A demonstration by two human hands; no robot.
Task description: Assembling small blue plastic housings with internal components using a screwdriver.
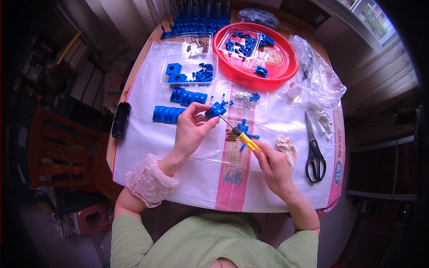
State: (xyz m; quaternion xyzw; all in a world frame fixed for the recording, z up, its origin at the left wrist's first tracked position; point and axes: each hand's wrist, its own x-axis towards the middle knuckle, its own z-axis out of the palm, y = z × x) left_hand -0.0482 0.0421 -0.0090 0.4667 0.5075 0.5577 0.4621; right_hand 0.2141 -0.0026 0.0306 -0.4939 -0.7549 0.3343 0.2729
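Between the fingertips of my left hand is a small blue plastic part, raised over the table. My right hand grips the yellow and black handle of a screwdriver. Its metal shaft slants up to the left, and the tip meets the blue part; whether it sits in a screw there cannot be made out. Under the screwdriver lie several copper-coloured pins and small blue levers. Beyond my left hand are two rows of blue blocks, one row nearer and another farther.
A clear tray holds blue pieces; a clear lid carries white nuts. Behind them stands a red round basin. Black scissors, a crumpled cloth and plastic bags lie right. A black case sits at the left edge.
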